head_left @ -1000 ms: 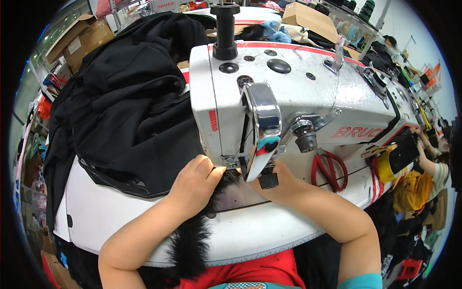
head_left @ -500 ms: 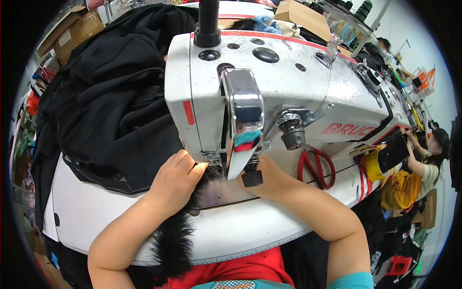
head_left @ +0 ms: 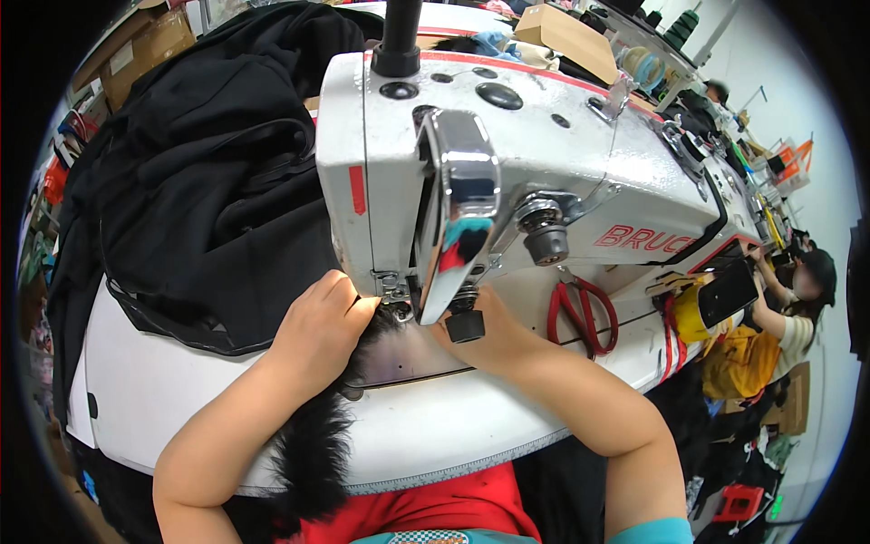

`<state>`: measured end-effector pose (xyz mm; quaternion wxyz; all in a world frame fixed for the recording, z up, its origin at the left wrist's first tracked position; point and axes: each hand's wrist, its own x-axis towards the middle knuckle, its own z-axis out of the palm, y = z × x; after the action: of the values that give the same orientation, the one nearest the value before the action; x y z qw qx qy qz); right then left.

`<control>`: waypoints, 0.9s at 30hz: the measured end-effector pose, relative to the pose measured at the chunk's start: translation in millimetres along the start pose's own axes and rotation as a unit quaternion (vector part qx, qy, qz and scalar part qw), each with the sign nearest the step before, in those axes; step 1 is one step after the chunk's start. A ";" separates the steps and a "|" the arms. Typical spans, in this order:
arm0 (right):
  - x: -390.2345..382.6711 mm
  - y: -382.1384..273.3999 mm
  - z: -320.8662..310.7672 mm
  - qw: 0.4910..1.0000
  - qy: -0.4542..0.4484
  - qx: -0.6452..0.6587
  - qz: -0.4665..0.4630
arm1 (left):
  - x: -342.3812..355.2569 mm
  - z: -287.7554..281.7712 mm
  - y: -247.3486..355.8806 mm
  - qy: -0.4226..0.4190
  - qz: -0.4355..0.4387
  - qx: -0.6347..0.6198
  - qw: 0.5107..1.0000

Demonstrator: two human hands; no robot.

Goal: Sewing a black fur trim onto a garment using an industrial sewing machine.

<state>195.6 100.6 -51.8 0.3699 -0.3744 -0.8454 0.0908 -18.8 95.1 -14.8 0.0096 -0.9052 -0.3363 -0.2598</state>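
Left hand [head_left: 319, 328] fingers lying together, pressing black fur strip [head_left: 313, 453] under sewing machine [head_left: 507, 172]. Right hand [head_left: 480, 337] mostly hiding behind machine head; finger state indiscernible. Needle area obscured. Red scissors [head_left: 580, 313] resting on white bench [head_left: 181, 399]; black garments [head_left: 190, 181] piling behind.

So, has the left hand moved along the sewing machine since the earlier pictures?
No. The left hand stays on the black fur strip, beside the needle end of the sewing machine; only the camera shifted.
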 end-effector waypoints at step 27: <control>-4.0 5.3 2.1 0.994 -0.066 -0.075 0.036 | 0.6 2.3 -2.9 0.003 0.020 0.023 1.000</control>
<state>199.0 101.8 -57.8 0.2809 -0.4248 -0.8582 0.0647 -19.1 98.2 -16.9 0.0368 -0.9104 -0.3238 -0.2548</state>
